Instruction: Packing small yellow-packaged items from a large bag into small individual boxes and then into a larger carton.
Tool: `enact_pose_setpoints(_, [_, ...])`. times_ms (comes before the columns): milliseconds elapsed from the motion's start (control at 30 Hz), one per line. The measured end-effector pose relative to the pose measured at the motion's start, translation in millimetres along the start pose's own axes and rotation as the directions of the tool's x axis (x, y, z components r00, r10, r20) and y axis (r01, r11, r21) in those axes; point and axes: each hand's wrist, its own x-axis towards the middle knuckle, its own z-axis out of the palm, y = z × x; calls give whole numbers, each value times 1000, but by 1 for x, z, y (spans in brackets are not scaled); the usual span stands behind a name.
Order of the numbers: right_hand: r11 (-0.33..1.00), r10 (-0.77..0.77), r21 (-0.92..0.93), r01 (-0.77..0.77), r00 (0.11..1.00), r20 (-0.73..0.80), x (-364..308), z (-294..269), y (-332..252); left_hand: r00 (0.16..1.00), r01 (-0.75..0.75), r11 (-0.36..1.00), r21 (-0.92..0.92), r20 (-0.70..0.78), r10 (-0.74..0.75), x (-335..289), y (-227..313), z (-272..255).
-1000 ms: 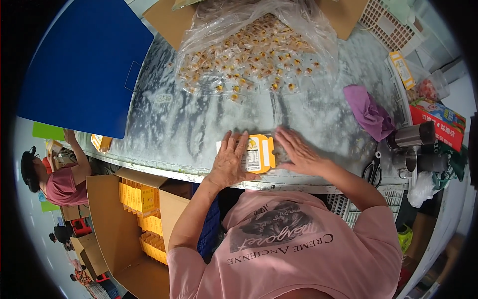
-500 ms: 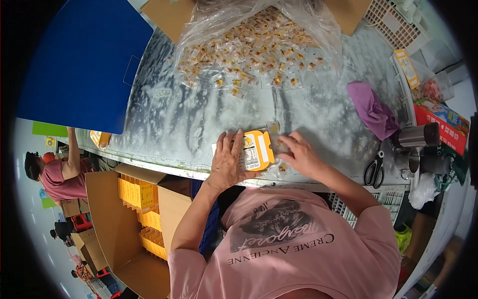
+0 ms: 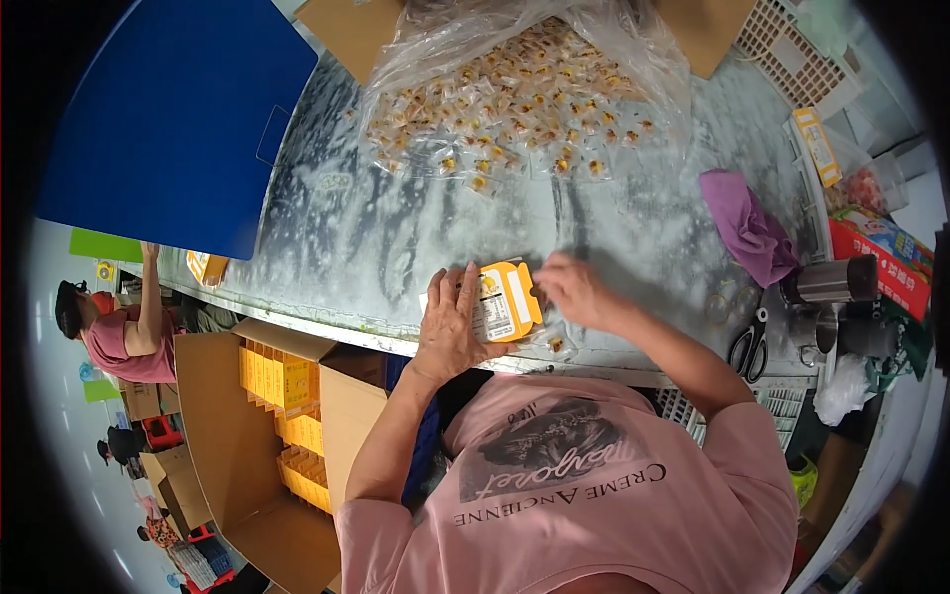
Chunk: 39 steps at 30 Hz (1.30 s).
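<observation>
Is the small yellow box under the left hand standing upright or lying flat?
Lying flat: the yellow box shows its broad printed face upward on the table, the left hand resting across it.

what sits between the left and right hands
A yellow box lies between the left hand, resting on it, and the right hand; the head view shows this.

The small carton (image 3: pixel 507 302) is yellow-orange and white, the bench (image 3: pixel 396 257) mottled grey and white. The cloth (image 3: pixel 747 233) is purple, the panel (image 3: pixel 178 129) blue, the shirt (image 3: pixel 633 515) pale pink with a dark print (image 3: pixel 544 436).
</observation>
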Motion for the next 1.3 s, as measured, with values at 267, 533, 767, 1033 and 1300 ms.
enact_pose_setpoints(267, [992, 129, -13, -129, 980, 149, -56, -19, -48, 1000, 7, 1000, -11, -21, -8, -4, 0, -3])
enact_pose_setpoints(533, [984, 134, -103, -146, 984, -117, -34, 4, -24, 999, -17, 1000, 7, -36, 17, -1, -1, -2])
enact_pose_setpoints(767, [877, 248, 411, -248, 967, 55, -10, 11, -24, 995, 50, 996, -79, -78, -56, -4, -4, -1])
enact_pose_setpoints(1033, [923, 9, 371, 103, 958, -288, -32, 36, -65, 789, 265, 882, -389, -439, -431, -1, 48, 38])
enact_pose_setpoints(1300, [864, 63, 501, 55, 975, -215, -33, -7, -71, 899, 193, 789, -584, -218, -381, -12, 58, 12])
